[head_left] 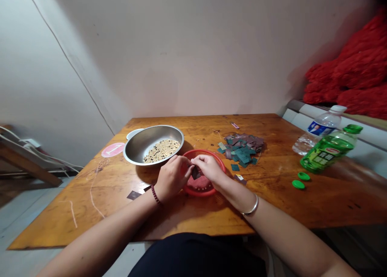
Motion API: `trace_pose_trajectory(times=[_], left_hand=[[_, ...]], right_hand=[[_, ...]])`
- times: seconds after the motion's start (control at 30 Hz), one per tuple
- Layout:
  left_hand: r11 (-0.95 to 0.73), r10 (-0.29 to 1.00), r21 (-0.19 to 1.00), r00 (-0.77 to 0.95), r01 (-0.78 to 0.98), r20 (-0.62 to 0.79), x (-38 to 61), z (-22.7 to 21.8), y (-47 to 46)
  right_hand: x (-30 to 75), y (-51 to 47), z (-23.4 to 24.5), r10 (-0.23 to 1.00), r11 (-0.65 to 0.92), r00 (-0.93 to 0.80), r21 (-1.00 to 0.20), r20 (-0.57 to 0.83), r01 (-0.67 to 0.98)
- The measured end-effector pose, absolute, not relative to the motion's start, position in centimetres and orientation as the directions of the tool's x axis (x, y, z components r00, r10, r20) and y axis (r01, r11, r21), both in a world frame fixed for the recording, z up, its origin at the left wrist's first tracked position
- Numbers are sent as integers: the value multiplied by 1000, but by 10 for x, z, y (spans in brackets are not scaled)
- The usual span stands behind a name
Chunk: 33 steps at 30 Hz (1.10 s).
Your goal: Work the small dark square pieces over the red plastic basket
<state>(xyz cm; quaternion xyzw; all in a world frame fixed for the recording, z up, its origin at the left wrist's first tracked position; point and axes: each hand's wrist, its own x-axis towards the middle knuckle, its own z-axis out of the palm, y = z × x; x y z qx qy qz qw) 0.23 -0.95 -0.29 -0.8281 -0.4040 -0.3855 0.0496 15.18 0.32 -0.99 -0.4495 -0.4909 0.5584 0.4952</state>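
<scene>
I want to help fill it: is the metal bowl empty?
No, it is not empty. A layer of pale and dark beans lies in the bottom of the steel bowl, with bare metal showing above them.

The left hand (172,178) and right hand (208,168) sit above the red plastic basket (208,153), with the steel bowl (142,142) blocking the upper left and the pile of green and purple card squares (242,148) the upper right; bare wood of the desk (281,196) gives passage rightward, up to the green plastic bottle (326,154) and clear plastic bottle (317,136).
</scene>
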Motion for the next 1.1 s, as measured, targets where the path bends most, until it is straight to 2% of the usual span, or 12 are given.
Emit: trace_pose_trajectory(times=[0.37, 0.87, 1.1], left_hand=[[-657, 655, 253, 371, 710, 659, 1, -4, -9], [-633, 642, 193, 369, 750, 672, 1, -4, -9], [-624, 665, 226, 356, 748, 657, 2, -3, -10]], right_hand=[[151, 5, -13, 995, -15, -100, -994, -4, -109], [151, 4, -11, 995, -68, -82, -979, -53, -193], [151, 4, -12, 992, -86, -105, -978, -67, -190]])
